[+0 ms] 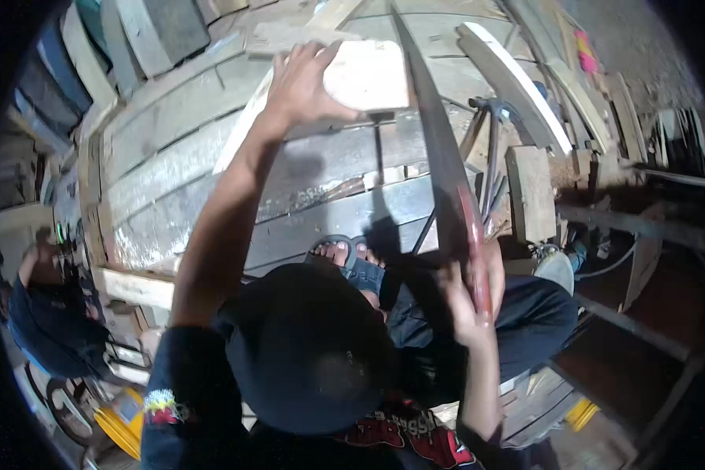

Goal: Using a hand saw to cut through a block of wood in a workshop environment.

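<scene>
My left hand grips the near end of a pale wooden board, with the fingers over its left side and the thumb along its near edge. In my right hand is the red handle of a long handsaw. The hand is closed around that handle. The blade points away from me and passes just right of the board's squared end. From this view I cannot tell whether the teeth touch the wood. A dark shadow falls on the slats below the saw.
Under the board lies a slatted wooden platform. My sandalled feet rest near its front. A hammer, a white-edged plank and a wood block are on the right. Another person is at the far left.
</scene>
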Demonstrator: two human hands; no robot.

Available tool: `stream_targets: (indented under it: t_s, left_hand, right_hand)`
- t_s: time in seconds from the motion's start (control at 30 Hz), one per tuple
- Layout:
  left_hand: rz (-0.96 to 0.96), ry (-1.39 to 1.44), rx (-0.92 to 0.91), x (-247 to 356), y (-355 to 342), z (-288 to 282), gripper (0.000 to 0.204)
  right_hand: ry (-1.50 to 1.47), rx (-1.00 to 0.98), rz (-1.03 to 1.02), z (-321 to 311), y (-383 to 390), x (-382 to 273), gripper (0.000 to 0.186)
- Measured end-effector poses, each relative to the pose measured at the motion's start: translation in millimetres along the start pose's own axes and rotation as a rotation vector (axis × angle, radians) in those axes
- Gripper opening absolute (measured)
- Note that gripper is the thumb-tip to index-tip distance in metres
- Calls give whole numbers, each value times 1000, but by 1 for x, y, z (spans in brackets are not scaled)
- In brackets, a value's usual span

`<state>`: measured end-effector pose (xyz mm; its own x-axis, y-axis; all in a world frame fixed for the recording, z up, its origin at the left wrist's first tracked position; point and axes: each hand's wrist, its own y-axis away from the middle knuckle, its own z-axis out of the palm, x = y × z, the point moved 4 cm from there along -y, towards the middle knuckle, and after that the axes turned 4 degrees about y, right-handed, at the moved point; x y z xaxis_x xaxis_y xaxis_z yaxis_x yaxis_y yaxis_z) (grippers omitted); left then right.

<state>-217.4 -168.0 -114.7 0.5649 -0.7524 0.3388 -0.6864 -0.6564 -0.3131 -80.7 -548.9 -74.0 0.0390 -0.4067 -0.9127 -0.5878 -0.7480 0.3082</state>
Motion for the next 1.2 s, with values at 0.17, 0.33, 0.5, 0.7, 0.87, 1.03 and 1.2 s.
stream_targets:
  t_s: [0.17, 0.33, 0.5, 0.7, 0.87, 1.03, 1.2]
  left_hand:
    - [18, 42, -32, 27, -1, 3, 130]
    - [-26, 24, -14, 41, 11, 11, 136]
    - [-49, -9, -42, 7, 15, 1, 130]
    - [-38, -16, -23, 24, 6, -2, 129]
    - [-69, 47, 39, 41, 1, 15, 136]
    - [-75, 10, -49, 5, 22, -8, 134]
    - [-3, 64, 7, 33, 10, -2, 132]
  right_hand:
    - [-172, -78, -145, -24, 39, 8, 31]
    - [-72, -225, -311, 25, -155, -54, 49]
    - [-42, -51, -91, 13, 0, 4, 37]
    - [-5, -43, -251, 0, 1, -10, 27]
    - [-142, -232, -401, 23, -184, -59, 34]
    - [5, -82, -434, 37, -30, -16, 25]
    - [-242, -43, -201, -17, 53, 10, 31]
